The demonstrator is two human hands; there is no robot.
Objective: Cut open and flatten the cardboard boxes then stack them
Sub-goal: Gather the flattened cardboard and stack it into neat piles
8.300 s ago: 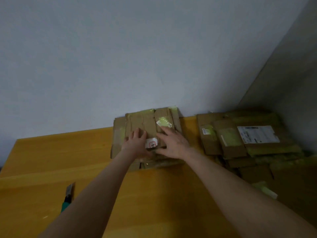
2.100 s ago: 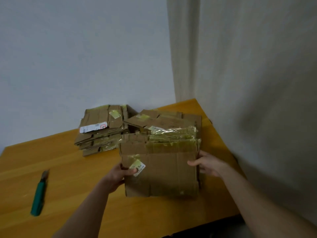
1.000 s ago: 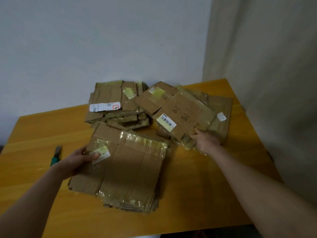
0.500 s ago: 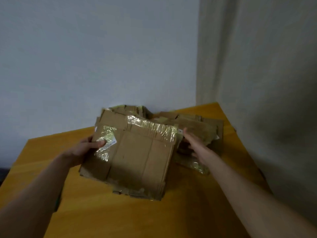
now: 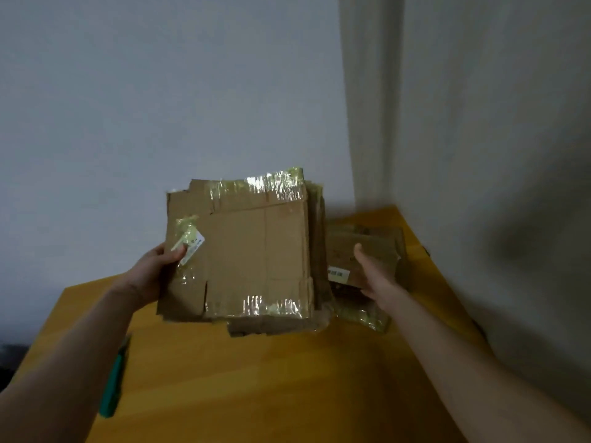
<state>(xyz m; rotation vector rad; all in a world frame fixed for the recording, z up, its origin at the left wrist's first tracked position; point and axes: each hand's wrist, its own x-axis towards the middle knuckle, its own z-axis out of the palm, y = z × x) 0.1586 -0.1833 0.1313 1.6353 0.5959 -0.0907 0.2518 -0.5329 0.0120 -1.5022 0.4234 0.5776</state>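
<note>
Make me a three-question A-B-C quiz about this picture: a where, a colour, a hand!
1. Where does the cutter lie? A on the table, at its left side; B on a chair; C on the floor.
2. What colour is its handle? A red; B green; C white.
3. What does the left hand do? A lies flat on the table; B makes an empty fist; C grips the cardboard bundle.
Answers: A, it rests on the tabletop's left side; B, the handle looks green; C, its thumb pinches the bundle's edge.

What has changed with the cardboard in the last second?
The left hand, still gripping the labelled corner, tipped the flattened cardboard bundle up from the table. The right hand came away from the right-hand pile and is open. The green cutter stayed put.
</note>
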